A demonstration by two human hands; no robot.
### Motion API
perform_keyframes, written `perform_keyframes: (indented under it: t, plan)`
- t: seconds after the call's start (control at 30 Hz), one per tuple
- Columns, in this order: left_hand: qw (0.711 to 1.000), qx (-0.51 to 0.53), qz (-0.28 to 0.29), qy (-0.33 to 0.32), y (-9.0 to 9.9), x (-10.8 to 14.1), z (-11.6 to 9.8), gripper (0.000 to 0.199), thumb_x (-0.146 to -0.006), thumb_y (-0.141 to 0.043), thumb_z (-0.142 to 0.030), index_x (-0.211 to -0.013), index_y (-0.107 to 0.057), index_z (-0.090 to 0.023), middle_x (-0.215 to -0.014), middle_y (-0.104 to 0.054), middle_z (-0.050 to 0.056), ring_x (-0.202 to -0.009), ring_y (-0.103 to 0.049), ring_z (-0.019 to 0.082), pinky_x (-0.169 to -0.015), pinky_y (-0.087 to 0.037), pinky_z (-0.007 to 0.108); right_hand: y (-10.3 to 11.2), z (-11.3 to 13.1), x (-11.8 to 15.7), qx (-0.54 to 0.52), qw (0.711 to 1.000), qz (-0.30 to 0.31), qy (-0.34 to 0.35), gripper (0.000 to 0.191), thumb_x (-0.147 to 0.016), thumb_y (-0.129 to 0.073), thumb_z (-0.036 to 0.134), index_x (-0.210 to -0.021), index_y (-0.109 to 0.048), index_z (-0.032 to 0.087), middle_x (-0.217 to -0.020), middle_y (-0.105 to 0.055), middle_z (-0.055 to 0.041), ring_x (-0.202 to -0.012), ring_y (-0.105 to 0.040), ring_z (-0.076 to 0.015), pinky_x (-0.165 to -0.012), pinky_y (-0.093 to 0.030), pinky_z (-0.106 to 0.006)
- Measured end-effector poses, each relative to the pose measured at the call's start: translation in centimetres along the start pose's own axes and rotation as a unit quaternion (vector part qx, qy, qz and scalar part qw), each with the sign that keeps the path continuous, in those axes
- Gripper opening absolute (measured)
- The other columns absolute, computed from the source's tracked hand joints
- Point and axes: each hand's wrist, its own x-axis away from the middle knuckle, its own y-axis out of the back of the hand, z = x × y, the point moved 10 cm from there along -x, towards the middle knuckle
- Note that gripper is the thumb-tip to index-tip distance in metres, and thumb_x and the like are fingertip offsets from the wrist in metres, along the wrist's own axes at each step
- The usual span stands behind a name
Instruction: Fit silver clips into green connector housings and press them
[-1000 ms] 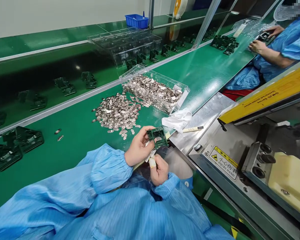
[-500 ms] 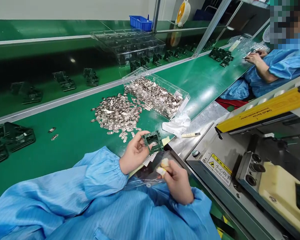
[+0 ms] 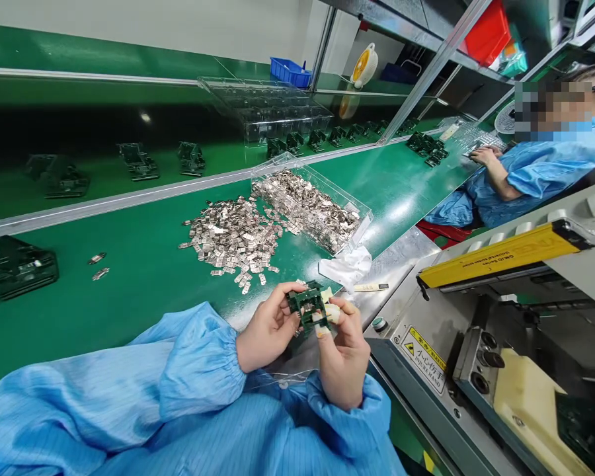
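Observation:
My left hand [image 3: 268, 328] is closed on the left side of a dark green plastic frame [image 3: 307, 308] with a square opening. The frame is held up and tilted over the table's front edge. My right hand [image 3: 346, 350] wears pale coverings on its thumb and index fingertips and grips the frame's right side. A small metal piece seems to sit in the opening, but the fingers partly hide it. Beyond my hands lies a heap of small metal plates [image 3: 233, 235], beside a clear plastic box [image 3: 364, 228] filled with more of them.
A white cloth [image 3: 346, 266] and a marker-like stick [image 3: 371, 287] lie right of the heap. To the right stands a machine with a yellow bar [image 3: 500, 254]. Several green frames [image 3: 20, 264] sit at the left. A co-worker [image 3: 535, 165] sits at the far right.
My right hand has moved up from below the green frame and now grips its right side. The left hand keeps its hold, and the frame has turned slightly. The camera view has shifted.

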Motion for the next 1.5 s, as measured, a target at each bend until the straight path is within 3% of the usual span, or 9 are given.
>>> perform_keyframes:
  t: [0.33,0.5,0.67,0.9,1.03,1.1,1.23,1.37,1.5]
  plan:
    - [0.994,-0.104,0.007,-0.038,-0.1,0.6,-1.4,0.027,-0.094,-0.052,-0.024,-0.121,-0.049,-0.021,-0.108,-0.068,0.007,-0.085,-0.067,0.014,-0.076,-0.054,0.023,-1.4,-2.0,0.2,-0.044,0.995,-0.018,-0.087,0.011,-0.078,-0.070,0.029,-0.080,-0.065,0.019,-0.128,-0.056,-0.0116,-0.117,-0.055,-0.0281,-0.102,-0.043,-0.047]
    - [0.993,-0.107,0.021,-0.038,-0.3,0.6,-1.6,0.026,-0.094,-0.051,-0.024,-0.120,-0.048,-0.021,-0.105,-0.067,0.007,-0.084,-0.066,0.013,-0.074,-0.054,0.023,-2.5,-4.8,0.9,-0.230,0.955,-0.005,-0.189,0.044,-0.073,-0.077,0.037,-0.111,-0.063,0.020,-0.133,-0.057,-0.0129,-0.112,-0.061,-0.0274,-0.097,-0.049,-0.045]
    - [0.995,-0.097,0.024,0.028,-1.0,1.0,-1.4,0.032,-0.093,-0.053,-0.028,-0.123,-0.044,-0.021,-0.096,-0.064,0.005,-0.081,-0.063,0.014,-0.073,-0.054,0.024,0.1,-1.9,0.7,-0.241,0.962,0.074,-0.107,0.048,-0.083,-0.069,0.024,-0.130,-0.055,0.028,-0.147,-0.048,-0.0082,-0.131,-0.048,-0.0263,-0.102,-0.046,-0.041]
    - [0.905,-0.222,0.357,0.067,-12.0,1.2,-4.2,0.041,-0.092,-0.055,-0.030,-0.132,-0.047,-0.022,-0.085,-0.067,0.002,-0.066,-0.061,0.014,-0.057,-0.048,0.023,10.5,1.4,4.4,-0.139,0.986,0.077,-0.042,0.069,-0.071,-0.083,0.026,-0.134,-0.055,0.031,-0.131,-0.061,-0.0076,-0.120,-0.058,-0.0287,-0.102,-0.047,-0.044]
    - [0.865,-0.235,0.437,-0.071,-22.1,-2.2,-6.6,0.049,-0.086,-0.063,-0.032,-0.131,-0.049,-0.020,-0.121,-0.066,0.012,-0.108,-0.064,0.024,-0.089,-0.054,0.036,23.8,1.2,9.3,-0.038,0.982,-0.177,-0.044,0.069,-0.068,-0.084,0.040,-0.130,-0.059,0.024,-0.126,-0.064,-0.0123,-0.110,-0.064,-0.0316,-0.090,-0.056,-0.045]
    - [0.851,-0.261,0.422,-0.172,-27.7,-3.5,-7.1,0.058,-0.081,-0.070,-0.034,-0.132,-0.049,-0.016,-0.137,-0.057,0.016,-0.126,-0.054,0.029,-0.106,-0.044,0.043,30.9,1.9,12.9,0.049,0.930,-0.362,-0.026,0.068,-0.071,-0.081,0.044,-0.132,-0.057,0.023,-0.128,-0.062,-0.0120,-0.113,-0.061,-0.0318,-0.096,-0.051,-0.049]
    - [0.825,-0.307,0.443,-0.172,-36.8,-4.7,-3.7,0.082,-0.070,-0.079,-0.038,-0.138,-0.045,-0.008,-0.141,-0.052,0.023,-0.132,-0.048,0.037,-0.110,-0.040,0.049,37.3,2.3,14.9,0.101,0.873,-0.476,-0.023,0.074,-0.075,-0.077,0.046,-0.139,-0.048,0.024,-0.131,-0.059,-0.0118,-0.115,-0.060,-0.0304,-0.106,-0.040,-0.058]
    - [0.870,-0.249,0.412,-0.104,-37.1,-6.4,-3.6,0.077,-0.068,-0.080,-0.039,-0.133,-0.050,-0.011,-0.120,-0.065,0.017,-0.110,-0.063,0.030,-0.097,-0.051,0.042,38.1,1.9,11.1,0.129,0.904,-0.406,-0.029,0.082,-0.076,-0.075,0.045,-0.145,-0.037,0.023,-0.122,-0.064,-0.0133,-0.109,-0.064,-0.0303,-0.099,-0.047,-0.057]
    - [0.905,-0.181,0.384,-0.040,-28.8,-6.6,-6.0,0.071,-0.065,-0.083,-0.032,-0.128,-0.055,-0.013,-0.109,-0.067,0.011,-0.095,-0.066,0.021,-0.086,-0.055,0.034,35.7,1.3,5.5,0.231,0.941,-0.246,-0.020,0.067,-0.081,-0.069,0.044,-0.140,-0.046,0.022,-0.131,-0.061,-0.0115,-0.119,-0.060,-0.0288,-0.106,-0.044,-0.048]
